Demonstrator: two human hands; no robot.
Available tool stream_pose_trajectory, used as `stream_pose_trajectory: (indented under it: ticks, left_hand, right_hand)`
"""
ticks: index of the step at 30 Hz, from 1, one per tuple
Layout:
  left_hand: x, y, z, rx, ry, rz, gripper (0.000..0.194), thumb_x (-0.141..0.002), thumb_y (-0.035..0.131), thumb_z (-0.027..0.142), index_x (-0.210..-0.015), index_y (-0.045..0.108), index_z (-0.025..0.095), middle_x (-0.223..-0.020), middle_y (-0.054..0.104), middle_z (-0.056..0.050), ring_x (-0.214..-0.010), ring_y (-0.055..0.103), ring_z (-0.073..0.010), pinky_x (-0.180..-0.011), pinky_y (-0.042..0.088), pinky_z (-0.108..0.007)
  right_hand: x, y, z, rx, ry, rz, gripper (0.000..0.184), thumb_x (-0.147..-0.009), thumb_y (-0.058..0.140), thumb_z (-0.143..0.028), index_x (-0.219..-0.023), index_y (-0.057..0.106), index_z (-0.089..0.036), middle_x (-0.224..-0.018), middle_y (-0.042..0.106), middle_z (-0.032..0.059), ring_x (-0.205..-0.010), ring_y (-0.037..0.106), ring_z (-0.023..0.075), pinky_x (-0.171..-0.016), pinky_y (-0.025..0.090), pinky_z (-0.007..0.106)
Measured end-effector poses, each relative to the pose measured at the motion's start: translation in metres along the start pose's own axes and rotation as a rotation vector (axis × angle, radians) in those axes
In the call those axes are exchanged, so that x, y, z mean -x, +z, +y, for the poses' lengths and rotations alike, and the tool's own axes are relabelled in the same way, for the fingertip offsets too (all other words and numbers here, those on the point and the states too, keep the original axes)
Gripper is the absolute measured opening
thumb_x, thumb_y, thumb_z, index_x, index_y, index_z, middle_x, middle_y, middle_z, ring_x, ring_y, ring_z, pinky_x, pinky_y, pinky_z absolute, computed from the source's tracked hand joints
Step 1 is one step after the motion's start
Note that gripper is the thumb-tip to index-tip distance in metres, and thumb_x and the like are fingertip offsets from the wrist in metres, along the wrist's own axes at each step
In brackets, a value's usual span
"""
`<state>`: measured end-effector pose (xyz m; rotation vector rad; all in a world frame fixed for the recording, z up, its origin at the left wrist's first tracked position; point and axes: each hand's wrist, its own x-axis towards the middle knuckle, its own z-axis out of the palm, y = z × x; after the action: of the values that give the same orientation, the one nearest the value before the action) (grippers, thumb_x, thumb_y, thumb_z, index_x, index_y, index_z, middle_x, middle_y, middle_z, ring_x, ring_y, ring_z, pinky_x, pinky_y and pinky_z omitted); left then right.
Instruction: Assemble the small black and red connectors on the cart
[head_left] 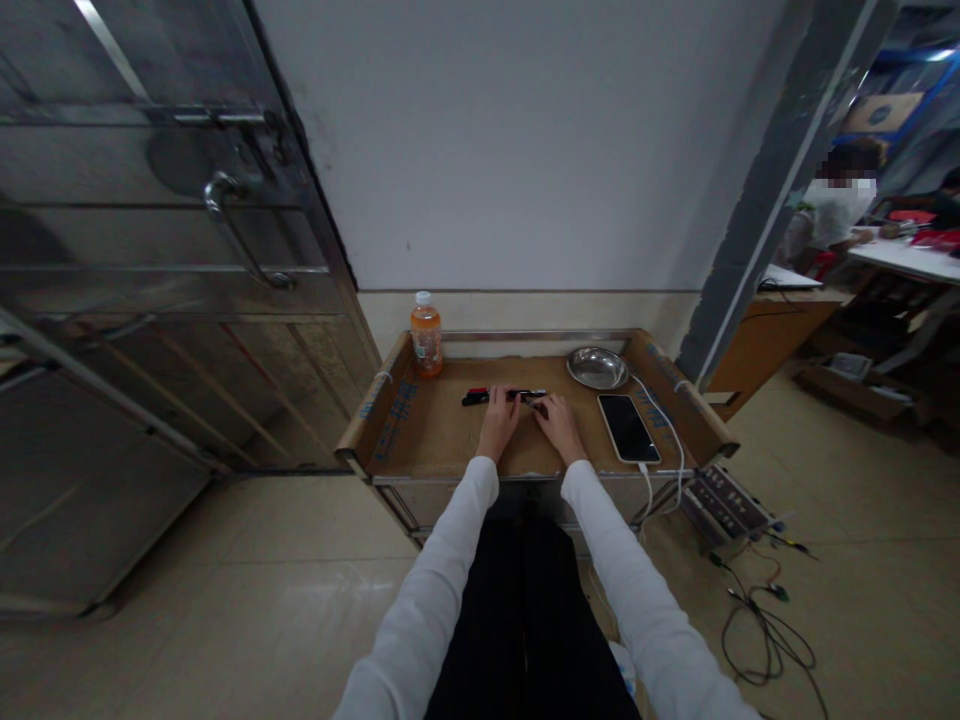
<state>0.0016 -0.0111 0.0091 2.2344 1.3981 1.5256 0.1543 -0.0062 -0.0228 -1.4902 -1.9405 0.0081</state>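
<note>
On the cardboard-lined top of a cart point(442, 440), several pens point(474, 397), black and red, lie side by side just beyond my hands. My left hand point(499, 418) is closed in a pinch at the near side of these pens, and its fingers partly cover them. Close by on the right, my right hand point(556, 424) is also pinched. A thin, dark, pen-like thing point(533, 404) shows between the two sets of fingertips; it is too small to make out well.
An orange drink bottle point(426, 336) stands at the back left. Toward the right are a steel bowl point(597, 368) and a phone point(628, 428) with a white cable point(679, 440). An electrical box point(724, 505) and black cables point(769, 640) lie on the floor. A person point(836, 210) sits beyond the doorway.
</note>
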Motion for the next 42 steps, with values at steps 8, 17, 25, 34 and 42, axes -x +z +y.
stream_pose_trajectory:
  ticks: [8,17,25,34,42]
  left_hand:
    - [0.001,0.000,-0.003,0.007,-0.036,0.096,0.016,-0.092,0.040,0.020,-0.106,0.047,0.017,-0.104,0.055,-0.011,-0.102,0.056,-0.0207,-0.089,0.049,-0.037]
    - [-0.001,-0.002,-0.003,-0.008,-0.090,0.132,0.020,-0.091,0.039,0.016,-0.110,0.048,0.018,-0.109,0.053,-0.011,-0.106,0.054,-0.0211,-0.093,0.047,-0.039]
    - [0.001,0.010,-0.006,-0.103,0.043,-0.248,0.014,-0.090,0.042,0.016,-0.099,0.052,0.019,-0.099,0.056,-0.007,-0.094,0.058,-0.0183,-0.088,0.049,-0.034]
    - [-0.004,0.014,-0.010,-0.219,0.029,-0.309,0.021,-0.083,0.041,0.005,-0.092,0.055,0.018,-0.096,0.058,-0.009,-0.097,0.056,-0.0220,-0.092,0.045,-0.040]
    - [-0.001,0.017,-0.011,-0.166,0.077,-0.325,0.018,-0.085,0.045,0.011,-0.098,0.056,0.017,-0.099,0.057,-0.008,-0.099,0.055,-0.0211,-0.092,0.045,-0.040]
  right_hand:
    - [0.000,-0.004,-0.004,-0.011,-0.001,0.001,0.017,-0.089,0.049,-0.023,-0.095,0.064,-0.019,-0.096,0.062,0.0083,-0.094,0.053,0.0225,-0.084,0.041,0.034]
    - [0.001,-0.004,-0.006,0.033,0.048,0.062,0.020,-0.090,0.044,-0.023,-0.094,0.062,-0.018,-0.094,0.062,0.0088,-0.093,0.053,0.0219,-0.084,0.040,0.033]
    - [0.001,-0.009,-0.009,0.087,0.162,0.151,0.024,-0.091,0.037,-0.022,-0.094,0.060,-0.016,-0.094,0.060,0.0109,-0.090,0.052,0.0224,-0.081,0.038,0.033]
    - [0.003,-0.011,-0.015,0.204,0.115,0.093,0.023,-0.091,0.038,-0.022,-0.099,0.059,-0.017,-0.099,0.059,0.0120,-0.094,0.050,0.0239,-0.082,0.037,0.035]
    - [0.003,-0.008,-0.015,0.216,0.023,-0.018,0.021,-0.090,0.043,-0.019,-0.101,0.060,-0.019,-0.102,0.060,0.0112,-0.097,0.051,0.0242,-0.084,0.035,0.036]
